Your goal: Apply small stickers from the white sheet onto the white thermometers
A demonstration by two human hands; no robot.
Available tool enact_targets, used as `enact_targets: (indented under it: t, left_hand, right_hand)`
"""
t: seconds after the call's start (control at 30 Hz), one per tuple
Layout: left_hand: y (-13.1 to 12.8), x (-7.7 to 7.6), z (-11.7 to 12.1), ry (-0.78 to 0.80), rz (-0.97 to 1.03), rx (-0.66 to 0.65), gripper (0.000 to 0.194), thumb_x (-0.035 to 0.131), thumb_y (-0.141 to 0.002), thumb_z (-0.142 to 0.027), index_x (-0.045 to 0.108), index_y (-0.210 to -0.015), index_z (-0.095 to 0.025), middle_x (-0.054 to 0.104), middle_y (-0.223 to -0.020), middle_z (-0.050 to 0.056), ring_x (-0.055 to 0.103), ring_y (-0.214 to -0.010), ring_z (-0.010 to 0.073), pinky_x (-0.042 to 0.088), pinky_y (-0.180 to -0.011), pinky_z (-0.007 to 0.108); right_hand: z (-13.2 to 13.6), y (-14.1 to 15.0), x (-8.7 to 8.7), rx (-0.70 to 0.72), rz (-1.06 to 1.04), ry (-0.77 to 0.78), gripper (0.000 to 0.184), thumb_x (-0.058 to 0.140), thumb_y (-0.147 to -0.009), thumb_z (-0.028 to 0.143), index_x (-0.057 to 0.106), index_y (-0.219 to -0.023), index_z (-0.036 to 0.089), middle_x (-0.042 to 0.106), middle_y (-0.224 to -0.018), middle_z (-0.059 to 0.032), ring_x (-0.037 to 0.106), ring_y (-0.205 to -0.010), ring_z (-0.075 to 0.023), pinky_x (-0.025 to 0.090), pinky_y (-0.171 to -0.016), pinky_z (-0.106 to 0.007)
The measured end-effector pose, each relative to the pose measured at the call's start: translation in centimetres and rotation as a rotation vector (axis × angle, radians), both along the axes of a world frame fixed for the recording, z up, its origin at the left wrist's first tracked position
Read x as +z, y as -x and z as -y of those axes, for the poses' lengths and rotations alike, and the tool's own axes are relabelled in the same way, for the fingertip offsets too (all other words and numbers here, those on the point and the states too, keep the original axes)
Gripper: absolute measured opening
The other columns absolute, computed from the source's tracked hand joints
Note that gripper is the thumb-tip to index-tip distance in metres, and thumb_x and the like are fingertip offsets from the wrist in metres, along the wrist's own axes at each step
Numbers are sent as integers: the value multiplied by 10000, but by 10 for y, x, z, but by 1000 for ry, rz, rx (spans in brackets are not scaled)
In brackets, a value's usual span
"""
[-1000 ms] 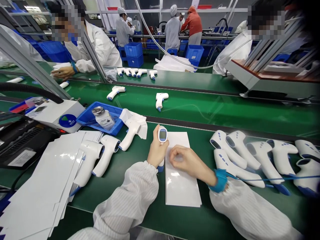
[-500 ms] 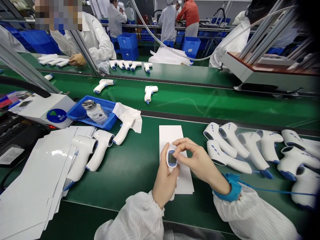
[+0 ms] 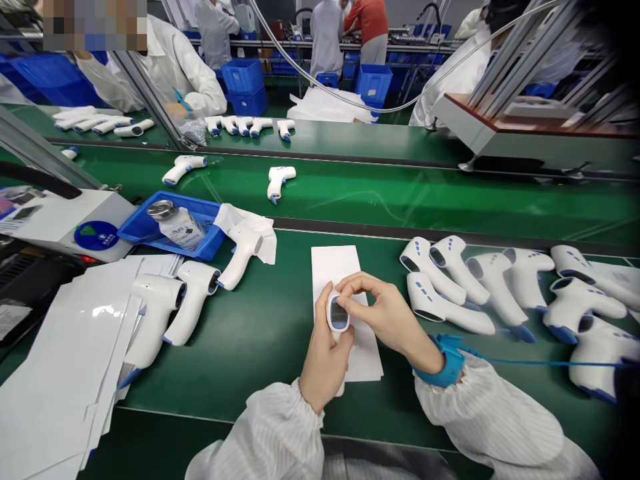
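My left hand (image 3: 324,353) is wrapped round the handle of a white thermometer gun (image 3: 337,313), its blue-rimmed screen facing me. My right hand (image 3: 384,317) pinches at the upper right edge of that screen with thumb and forefinger; what lies between the fingertips is too small to make out. A blue wrist strap (image 3: 443,360) with a blue cord sits on my right wrist. Both hands hover over a white sheet (image 3: 337,267) lying on the green table (image 3: 260,347).
Several white thermometer guns (image 3: 480,287) lie to the right, three more (image 3: 195,303) to the left beside white sheets (image 3: 60,373). A blue tray (image 3: 145,230) holds a bottle (image 3: 175,223). Two guns (image 3: 280,180) ride the conveyor. People in white coats work beyond.
The thermometer has come down from upright over the sheet's top towards me, and my right hand has left the sheet and now pinches at the screen.
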State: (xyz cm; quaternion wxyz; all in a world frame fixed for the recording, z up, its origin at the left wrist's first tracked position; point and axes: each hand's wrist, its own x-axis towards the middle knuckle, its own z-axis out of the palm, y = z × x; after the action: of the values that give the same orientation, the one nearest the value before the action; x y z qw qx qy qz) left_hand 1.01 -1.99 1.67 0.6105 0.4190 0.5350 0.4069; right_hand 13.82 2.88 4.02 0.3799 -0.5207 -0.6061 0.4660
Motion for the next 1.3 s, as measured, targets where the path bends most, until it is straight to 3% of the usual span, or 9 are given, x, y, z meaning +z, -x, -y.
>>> enact_targets:
  t: [0.17,0.37,0.47,0.6,1.1,1.2,1.3]
  left_hand:
    - [1,5,-1,70,73,-46,699,511,-875,-245,191,-1482,-377,279,-1557,92,417,-441,4,439,-442,231]
    - [4,5,1,72,158,-56,733,507,-860,-259,162,-1500,-350,382,-1475,100,446,-490,45,446,-481,259]
    - [7,0,3,87,195,-65,643,444,-914,-344,175,-1497,-386,351,-1497,85,448,-481,44,435,-482,264]
    - [7,-4,2,105,183,-52,581,380,-946,-336,181,-1486,-411,307,-1526,73,446,-465,30,436,-478,258]
    - [7,-5,2,98,204,-69,579,358,-958,-298,146,-1488,-394,334,-1497,104,453,-458,11,435,-472,232]
    - [7,-4,2,100,195,-79,577,339,-963,-286,133,-1490,-397,398,-1436,102,438,-439,11,434,-479,237]
    - [8,-3,2,104,185,-77,558,343,-978,-346,133,-1494,-386,541,-1205,75,441,-452,40,433,-488,241]
  right_hand:
    - [0,1,-1,2,-11,-7,78,648,-786,232,631,-710,223,675,-937,-32,631,-938,-201,471,-901,-360]
    - [0,2,1,2,-23,-8,80,653,-779,191,636,-709,224,675,-935,-21,630,-946,-190,457,-914,-345]
    - [0,2,1,1,-21,-7,84,649,-780,189,636,-705,224,675,-932,-22,630,-940,-191,459,-906,-347]
    - [0,2,1,-1,-19,-14,86,647,-780,187,634,-704,224,676,-916,-21,631,-922,-191,462,-891,-349]
    - [3,2,-2,-2,64,-104,76,626,-819,182,614,-753,217,675,-930,-13,626,-924,-182,459,-872,-335]
    - [4,1,-1,25,63,-79,33,620,-843,211,618,-871,228,662,-947,-7,608,-915,-173,457,-871,-338]
    - [4,1,-1,89,60,-70,199,672,-803,210,592,-982,241,640,-1033,-12,589,-988,-181,453,-913,-349]
